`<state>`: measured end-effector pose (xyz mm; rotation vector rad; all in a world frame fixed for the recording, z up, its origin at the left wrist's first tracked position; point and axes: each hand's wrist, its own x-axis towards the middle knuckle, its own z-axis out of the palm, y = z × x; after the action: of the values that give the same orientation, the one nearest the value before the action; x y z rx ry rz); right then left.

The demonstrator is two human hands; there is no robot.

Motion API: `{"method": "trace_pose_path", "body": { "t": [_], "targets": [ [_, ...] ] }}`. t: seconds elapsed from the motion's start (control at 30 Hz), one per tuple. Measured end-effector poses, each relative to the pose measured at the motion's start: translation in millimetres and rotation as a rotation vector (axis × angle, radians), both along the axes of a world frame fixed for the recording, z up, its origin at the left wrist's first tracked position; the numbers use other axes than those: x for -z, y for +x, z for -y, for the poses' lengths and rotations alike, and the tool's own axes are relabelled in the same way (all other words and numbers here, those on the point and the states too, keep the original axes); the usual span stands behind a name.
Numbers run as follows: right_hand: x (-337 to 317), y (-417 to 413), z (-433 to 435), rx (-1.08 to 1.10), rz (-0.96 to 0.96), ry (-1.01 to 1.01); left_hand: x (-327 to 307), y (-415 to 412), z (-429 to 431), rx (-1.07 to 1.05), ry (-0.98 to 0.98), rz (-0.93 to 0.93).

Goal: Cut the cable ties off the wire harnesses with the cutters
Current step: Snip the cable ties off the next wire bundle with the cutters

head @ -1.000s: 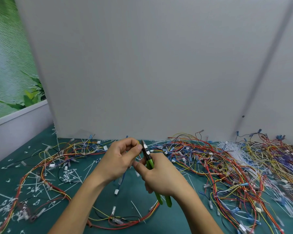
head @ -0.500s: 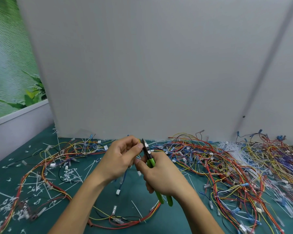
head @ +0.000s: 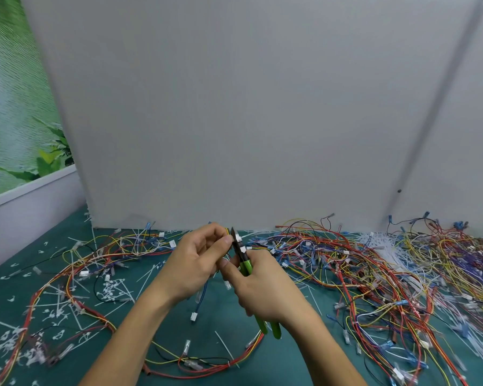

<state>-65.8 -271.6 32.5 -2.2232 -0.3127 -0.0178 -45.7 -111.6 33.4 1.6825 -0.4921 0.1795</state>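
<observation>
Teal-green mat [head: 17, 296] fills the lower part of my head view, in front of a plain grey board [head: 234, 107]. At 8 o'clock, white cut tie scraps [head: 109, 288] lie scattered over a loose loop of red and yellow wires [head: 67, 274].

Just left of centre, the left hand [head: 198, 263] is raised off the mat. Its thumb and fingers are curled and pinch a thin bunch of harness wires [head: 227, 232], which trail down out of that grip toward 6 o'clock. I cannot make out a cable tie inside the pinch, as the fingers hide that spot.

Touching the left fingertips on their right side are the cutters [head: 244, 263]. Their long axis runs from the green handles low at 5 o'clock up to the dark tips at 11 o'clock. The tips sit right against the pinched wires, so the cut point lies at about 9 o'clock from the blades. I cannot tell whether the blades are parted or closed.

Next comes the right hand [head: 265, 291], wrapped firmly round both handles. It is the hand that must squeeze, while the left only steadies.

At 3 o'clock, well apart from both hands, a dense pile of harnesses [head: 374, 274] awaits.
</observation>
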Motion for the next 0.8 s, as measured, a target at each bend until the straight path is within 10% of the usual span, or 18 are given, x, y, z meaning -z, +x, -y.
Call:
{"method": "trace_pose_path", "body": {
  "t": [0.8],
  "targets": [
    [2.3, 1.6, 0.8, -0.045, -0.031, 0.027, 5.5, 3.6, 2.9, -0.008, 0.048, 0.012]
  ]
}}
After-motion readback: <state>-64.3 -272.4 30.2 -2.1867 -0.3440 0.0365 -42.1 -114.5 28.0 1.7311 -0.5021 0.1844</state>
